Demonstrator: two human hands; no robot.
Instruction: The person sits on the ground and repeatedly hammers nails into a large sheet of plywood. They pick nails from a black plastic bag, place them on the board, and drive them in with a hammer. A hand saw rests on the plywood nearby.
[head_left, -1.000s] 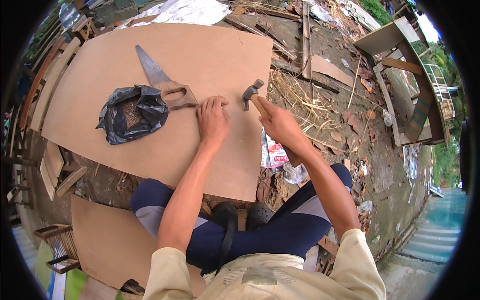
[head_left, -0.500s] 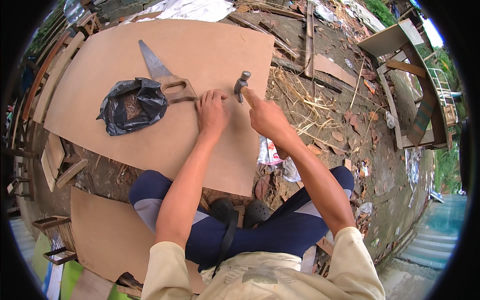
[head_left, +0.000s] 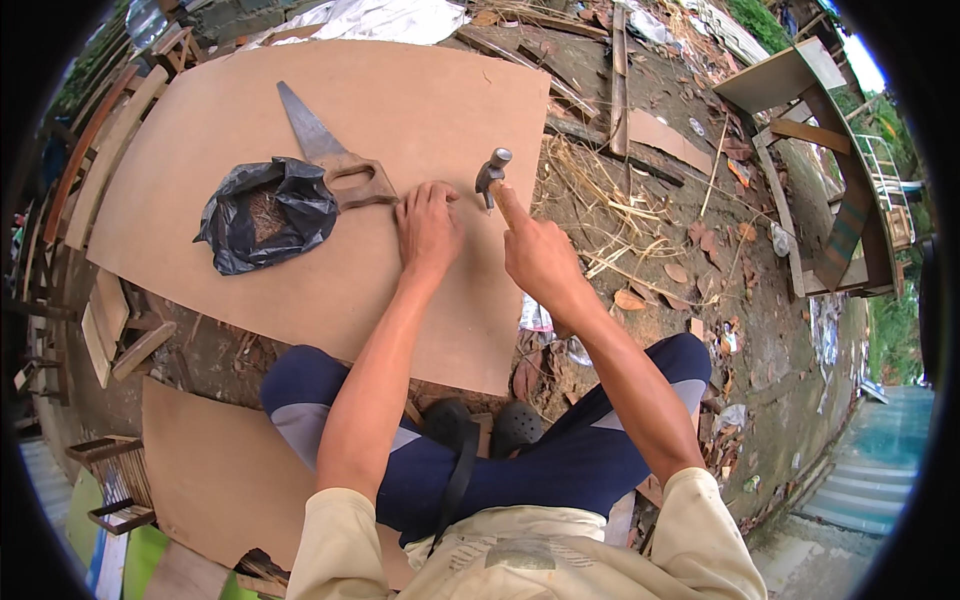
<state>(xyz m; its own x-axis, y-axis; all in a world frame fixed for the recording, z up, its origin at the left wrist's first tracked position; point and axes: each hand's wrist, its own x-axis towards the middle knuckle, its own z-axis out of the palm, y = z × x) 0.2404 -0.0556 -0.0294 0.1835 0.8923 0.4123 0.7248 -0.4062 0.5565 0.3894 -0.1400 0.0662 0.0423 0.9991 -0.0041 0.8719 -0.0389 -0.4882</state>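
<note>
The hammer (head_left: 491, 182), a dull grey metal head on a pale wooden handle, is over the right part of the board (head_left: 420, 110), a smooth, flat brown sheet. The right hand (head_left: 545, 262) is closed around its handle; whether the head touches the sheet is unclear. The left hand (head_left: 430, 228) rests on the board with fingers bent, and I cannot tell if they pinch anything. Just beside its fingertips is the wooden grip of the saw (head_left: 312, 128), whose toothed grey blade tapers to a narrow end. Against that grip sits a crumpled black plastic bag (head_left: 312, 222), mouth open on thin brown bits. Compared with half a second ago, the hammer and right hand are a little farther right and nearer the body; the left hand, saw and bag have barely shifted. The board's right edge passes under the right hand in this view, with dry straw (head_left: 600, 200) scattered beyond it. Plain brown surface stretches from the saw to the far edge, and another stretch runs between the left wrist and the near edge.
</note>
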